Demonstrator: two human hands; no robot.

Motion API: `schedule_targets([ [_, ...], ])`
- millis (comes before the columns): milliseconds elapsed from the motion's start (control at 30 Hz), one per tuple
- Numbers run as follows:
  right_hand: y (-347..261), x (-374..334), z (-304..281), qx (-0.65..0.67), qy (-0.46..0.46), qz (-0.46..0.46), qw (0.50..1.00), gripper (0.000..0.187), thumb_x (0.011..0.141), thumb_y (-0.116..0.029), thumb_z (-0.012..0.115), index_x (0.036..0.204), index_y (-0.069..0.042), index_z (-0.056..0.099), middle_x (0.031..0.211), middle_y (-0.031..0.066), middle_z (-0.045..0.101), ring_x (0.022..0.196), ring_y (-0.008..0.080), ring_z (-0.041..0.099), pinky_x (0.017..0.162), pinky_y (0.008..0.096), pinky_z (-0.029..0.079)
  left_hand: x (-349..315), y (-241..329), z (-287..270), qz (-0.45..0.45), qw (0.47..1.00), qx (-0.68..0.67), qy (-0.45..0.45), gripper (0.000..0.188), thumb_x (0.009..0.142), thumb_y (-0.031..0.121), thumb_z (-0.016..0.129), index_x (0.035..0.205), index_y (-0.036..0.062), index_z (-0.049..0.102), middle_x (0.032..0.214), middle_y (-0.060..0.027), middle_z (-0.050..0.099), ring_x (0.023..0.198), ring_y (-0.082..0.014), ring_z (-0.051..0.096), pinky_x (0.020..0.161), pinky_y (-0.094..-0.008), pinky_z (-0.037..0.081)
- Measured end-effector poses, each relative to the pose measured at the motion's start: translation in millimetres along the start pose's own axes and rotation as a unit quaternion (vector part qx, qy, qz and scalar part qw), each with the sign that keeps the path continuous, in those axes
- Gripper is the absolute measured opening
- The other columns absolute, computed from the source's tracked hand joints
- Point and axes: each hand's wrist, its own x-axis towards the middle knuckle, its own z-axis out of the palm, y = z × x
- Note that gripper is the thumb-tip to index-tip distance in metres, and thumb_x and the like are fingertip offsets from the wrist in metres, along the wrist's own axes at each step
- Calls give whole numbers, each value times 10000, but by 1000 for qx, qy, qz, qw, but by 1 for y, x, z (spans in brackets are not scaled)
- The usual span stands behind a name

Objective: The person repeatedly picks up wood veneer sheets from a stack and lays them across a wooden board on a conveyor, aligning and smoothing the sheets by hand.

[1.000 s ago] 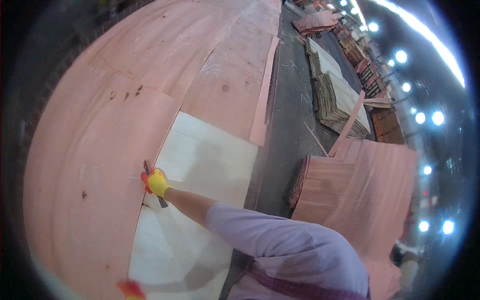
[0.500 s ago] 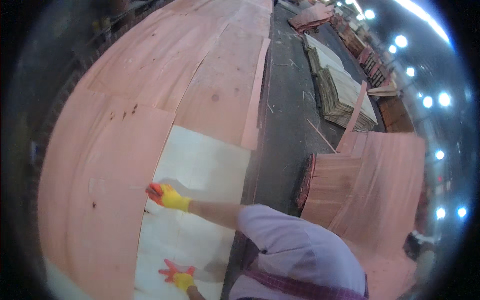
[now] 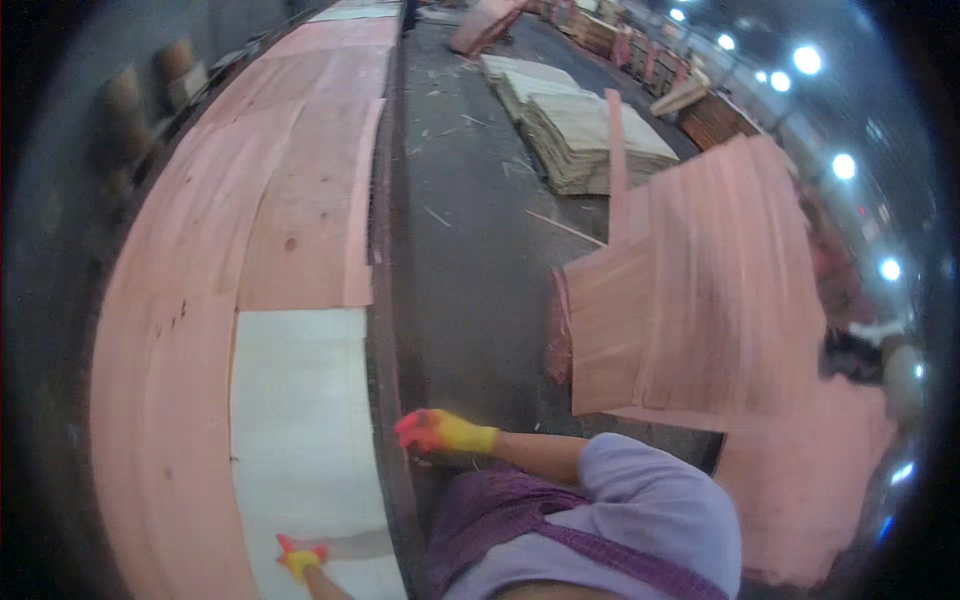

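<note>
A long table surface is laid with thin pinkish wood veneer sheets [image 3: 165, 430], set edge to edge. Among them lies a white veneer sheet [image 3: 300, 410], its left edge along a pinkish one. My left hand [image 3: 300, 560], in a yellow glove with red-orange fingers, rests on the lower part of the white sheet with its fingers spread. Past the right edge of that sheet, above the dark table border, hovers my right hand [image 3: 446, 432] in a matching glove. Its fingers are curled closed; what they hold, if anything, cannot be made out.
A large pile of pinkish veneer [image 3: 700, 290] stands to my right, a narrow strip [image 3: 616, 160] sticking up behind it. Beyond are a stack of pale sheets [image 3: 590, 130] and a thin stick [image 3: 565, 228] on the dark floor [image 3: 470, 280]. Someone's dark-gloved hand [image 3: 850, 357] is at far right.
My right hand has drawn back rightward from the seam beside the white sheet to beyond its right edge. My left hand stays on the sheet. The view has turned toward the right.
</note>
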Motion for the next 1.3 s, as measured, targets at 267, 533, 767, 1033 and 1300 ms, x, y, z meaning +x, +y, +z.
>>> schedule_targets([
  [267,-51,-285,-84,-74,480,-29,874,289,795,-197,584,1065,-99,614,914,18,656,625,73,512,509,229,393,-6,56,-11,141,990,23,21,574,628,298,709,1112,275,400,1118,-107,379,903,-284,480,688,-434,439],
  [533,-58,-441,-135,-15,705,-109,701,311,789,-274,613,1036,-91,565,776,48,644,428,90,414,388,255,319,-57,170,29,308,938,-58,-147,367,691,289,644,983,262,424,967,-69,405,800,-246,474,606,-403,425],
  [767,-160,-612,-211,-230,787,-146,553,300,844,-331,608,1014,-85,590,833,43,643,699,111,579,613,297,472,-111,258,59,273,867,-75,-410,192,746,281,587,871,251,444,835,-35,429,710,-212,469,533,-376,413],
  [1033,-391,-808,-270,-438,888,-80,112,539,747,-377,584,1199,-89,531,1026,169,635,995,325,593,816,422,469,-147,358,62,184,822,-139,-521,93,809,271,523,742,238,468,684,3,455,607,-174,463,450,-345,399],
  [1300,-498,-847,-285,-458,866,179,84,453,744,-402,610,1073,-91,581,1024,178,632,988,318,599,820,429,475,-144,391,111,532,763,-80,-359,107,609,167,622,682,152,546,682,-80,559,702,-287,567,602,-416,459],
])
